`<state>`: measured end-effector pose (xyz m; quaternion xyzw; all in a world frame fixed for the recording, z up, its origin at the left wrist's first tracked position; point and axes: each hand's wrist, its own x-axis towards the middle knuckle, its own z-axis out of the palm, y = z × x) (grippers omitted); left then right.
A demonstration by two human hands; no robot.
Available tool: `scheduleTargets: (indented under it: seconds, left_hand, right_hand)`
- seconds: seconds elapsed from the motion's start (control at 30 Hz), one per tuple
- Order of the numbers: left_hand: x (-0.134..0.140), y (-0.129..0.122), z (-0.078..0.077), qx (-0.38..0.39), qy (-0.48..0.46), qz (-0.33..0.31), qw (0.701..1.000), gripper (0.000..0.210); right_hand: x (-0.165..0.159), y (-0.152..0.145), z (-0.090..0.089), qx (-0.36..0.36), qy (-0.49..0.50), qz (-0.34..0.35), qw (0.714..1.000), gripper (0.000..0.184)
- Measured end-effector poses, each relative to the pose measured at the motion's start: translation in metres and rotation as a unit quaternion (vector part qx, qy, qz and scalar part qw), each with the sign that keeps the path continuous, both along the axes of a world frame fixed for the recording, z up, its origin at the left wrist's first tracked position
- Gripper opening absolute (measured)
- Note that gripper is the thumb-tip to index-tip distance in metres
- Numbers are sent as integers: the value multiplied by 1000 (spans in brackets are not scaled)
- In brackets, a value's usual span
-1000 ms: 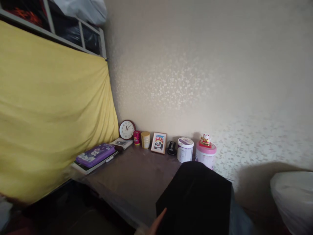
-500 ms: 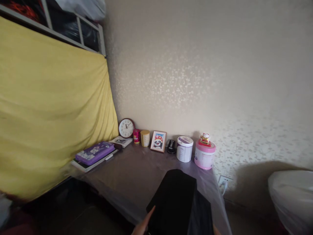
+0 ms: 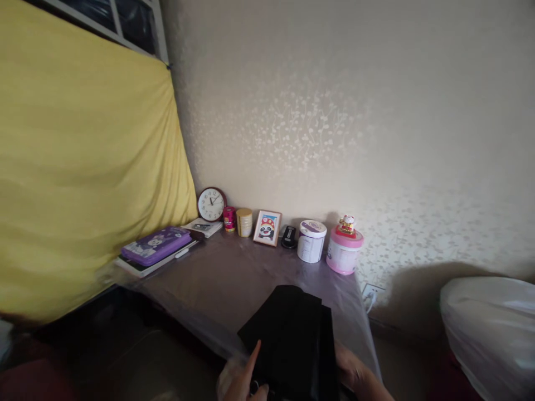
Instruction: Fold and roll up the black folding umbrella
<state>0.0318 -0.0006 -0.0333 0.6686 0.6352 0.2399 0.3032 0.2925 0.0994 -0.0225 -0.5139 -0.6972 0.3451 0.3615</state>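
A black, flat-sided thing with overlapping panels [image 3: 288,340] is at the front of the table, at the bottom of the view. Its exact kind is too dark to make out. At its near left side is my left hand [image 3: 244,379], one finger stretched along the panel and the others curled round its lower end, where a small dark rounded part shows. My right hand [image 3: 353,367] is against its right side, the fingertips hidden behind it.
The table [image 3: 200,284] has a clear plastic cover. Along the wall stand a clock [image 3: 212,204], a pink can [image 3: 229,219], a yellow-lidded jar [image 3: 244,223], a panda picture frame [image 3: 267,228], a white tub [image 3: 311,242] and a pink tub [image 3: 344,253]. A purple case [image 3: 156,245] lies left.
The black thing has turned and shifted slightly left, and its panels lie closer together. More of both hands now shows. The view has tilted a little downward.
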Motion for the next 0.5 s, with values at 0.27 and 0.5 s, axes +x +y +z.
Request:
scheduleTargets:
  seconds: [0.27,0.5]
  left_hand:
    - [4,-7,-3,23,70,32,997,68]
    - [5,-8,8,-27,50,41,998,67]
  right_hand:
    - [27,-7,51,150,-71,-73,983,29]
    - [2,-41,77,219,-235,183,929,48]
